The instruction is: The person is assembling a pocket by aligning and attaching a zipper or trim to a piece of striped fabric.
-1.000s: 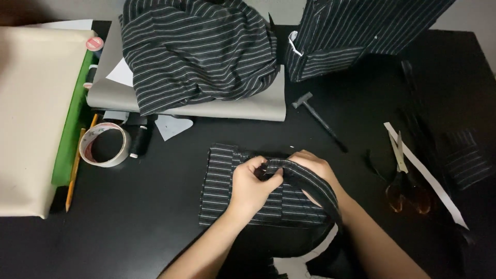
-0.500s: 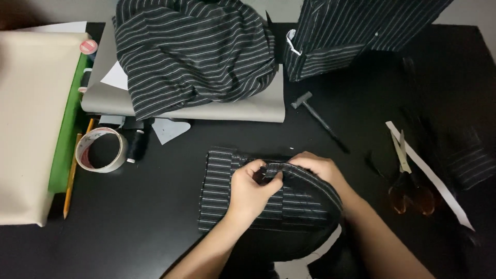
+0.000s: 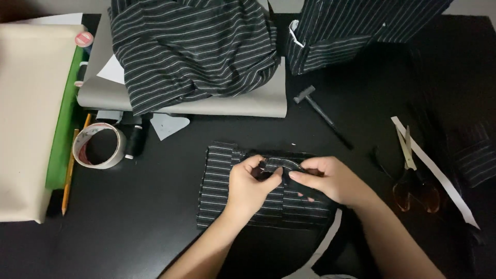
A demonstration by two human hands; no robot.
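Hands pinching a folded strip on a striped fabric piece

Left hand (image 3: 251,185) and right hand (image 3: 325,180) meet over the dark striped fabric piece (image 3: 219,186) lying flat on the black table (image 3: 129,237), fingertips clenched on its folded upper edge; tape roll (image 3: 99,145) sits to the left, scissors (image 3: 413,173) to the right, well apart
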